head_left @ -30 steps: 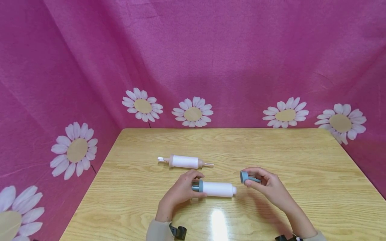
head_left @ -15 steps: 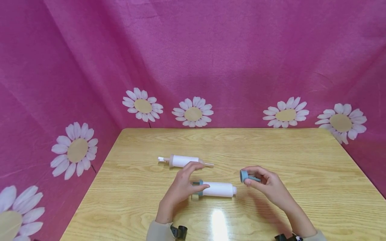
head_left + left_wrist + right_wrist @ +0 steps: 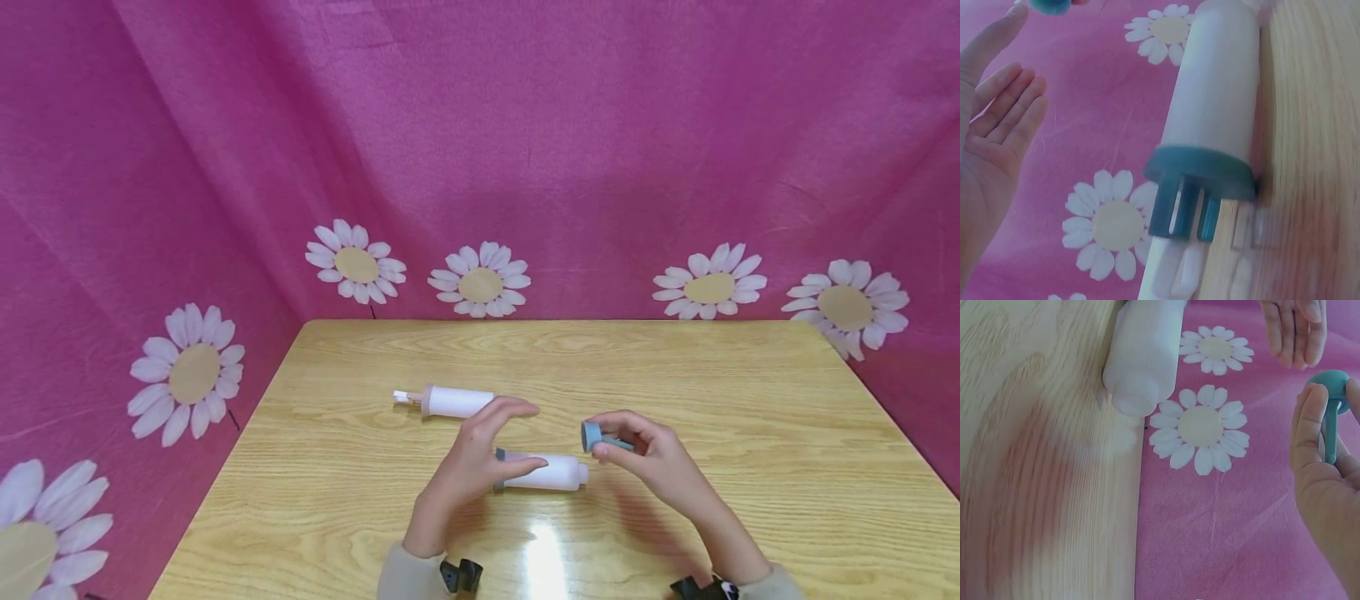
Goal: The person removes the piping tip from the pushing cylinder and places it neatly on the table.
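Observation:
A white tube point(image 3: 551, 473) with a teal flanged collar point(image 3: 1200, 169) lies on its side on the table, its narrow white neck pointing right. My left hand point(image 3: 468, 454) is over its collar end, thumb and fingers spread wide and holding nothing; in the left wrist view the fingers are well apart from the tube. Between thumb and fingertips my right hand point(image 3: 656, 458) pinches a teal cap point(image 3: 591, 436) with a thin stem. That cap is raised near the tube's neck, its wide round end facing left. The stem point(image 3: 1330, 434) runs back toward the palm.
Behind my left hand lies a similar white tube point(image 3: 459, 402) with beige ends and a white tip at the left; my fingers hide its right end. The wooden table point(image 3: 720, 383) ends at a pink flowered cloth point(image 3: 585, 150) at the back and left.
My left hand has let go of the tube's collar, spread its fingers and moved right over the tube. The right hand has shifted slightly left with the teal cap.

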